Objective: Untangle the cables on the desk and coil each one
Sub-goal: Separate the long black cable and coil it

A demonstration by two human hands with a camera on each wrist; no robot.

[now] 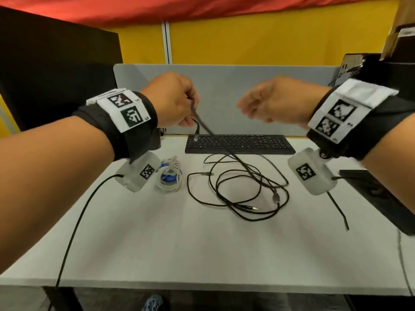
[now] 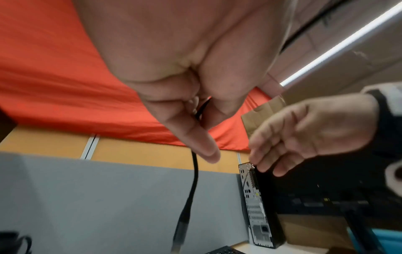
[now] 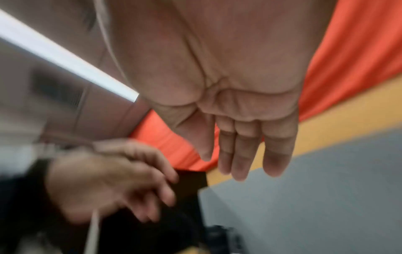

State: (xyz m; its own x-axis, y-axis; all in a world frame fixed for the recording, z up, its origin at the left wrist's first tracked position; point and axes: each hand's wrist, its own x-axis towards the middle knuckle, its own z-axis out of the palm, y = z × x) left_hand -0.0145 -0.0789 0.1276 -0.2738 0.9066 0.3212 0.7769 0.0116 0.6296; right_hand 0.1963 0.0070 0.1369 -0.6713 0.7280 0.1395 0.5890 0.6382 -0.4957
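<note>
Head view: I see a white desk [image 1: 157,243] under a grey partition, keyboard [image 1: 240,144] at the back. In front of it lies the black cable [image 1: 244,189], a thin, glossy tangle; one strand runs up-left to my left hand [image 1: 173,99]. A white coil [image 1: 169,178] sits left.

Left wrist: fingers pinch the cable, plug [image 2: 179,232] hanging.

Right wrist: my right hand [image 3: 234,106] is flat, empty.

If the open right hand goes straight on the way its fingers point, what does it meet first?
Probably the left hand gripping the thin black cable; the right hand points toward it across a free gap, though depth is unclear.
</note>
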